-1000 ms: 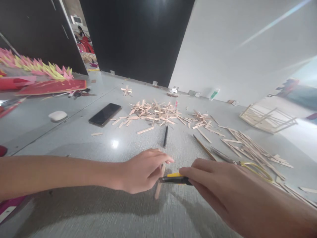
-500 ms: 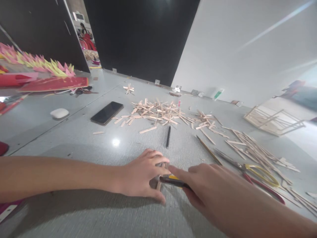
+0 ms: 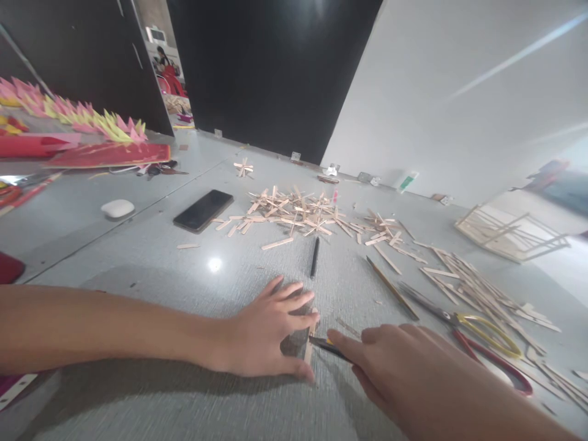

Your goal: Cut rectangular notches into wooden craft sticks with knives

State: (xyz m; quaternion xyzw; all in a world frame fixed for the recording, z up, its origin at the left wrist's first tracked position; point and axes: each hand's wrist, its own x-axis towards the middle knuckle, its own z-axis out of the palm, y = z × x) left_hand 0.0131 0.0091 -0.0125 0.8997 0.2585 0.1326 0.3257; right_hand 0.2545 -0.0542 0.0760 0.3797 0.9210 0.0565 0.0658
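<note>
My left hand (image 3: 271, 334) lies over a thin wooden stick (image 3: 309, 349) on the grey table (image 3: 193, 404). Its fingers are spread, with a fingertip and the thumb touching the stick and covering parts of it. From the right, my right hand (image 3: 390, 367) grips a black and yellow utility knife (image 3: 331, 348), index finger stretched along its top. The knife's tip is at the stick's right edge, between my left thumb and fingers. Just right of the stick is a thin, flat sliver (image 3: 348, 327).
Ahead lie a black pen (image 3: 315, 257), a pile of short sticks (image 3: 294, 211) and a phone (image 3: 203, 211). To the right are a pencil (image 3: 392, 288), scissors (image 3: 478, 337), long strips (image 3: 487, 288) and a wooden frame (image 3: 512, 236). A white case (image 3: 117, 209) sits left.
My left fingers have spread wider over the stick. The right hand has drawn back slightly toward me with the knife, and the sliver beside the stick now shows. The view has shifted a little.
</note>
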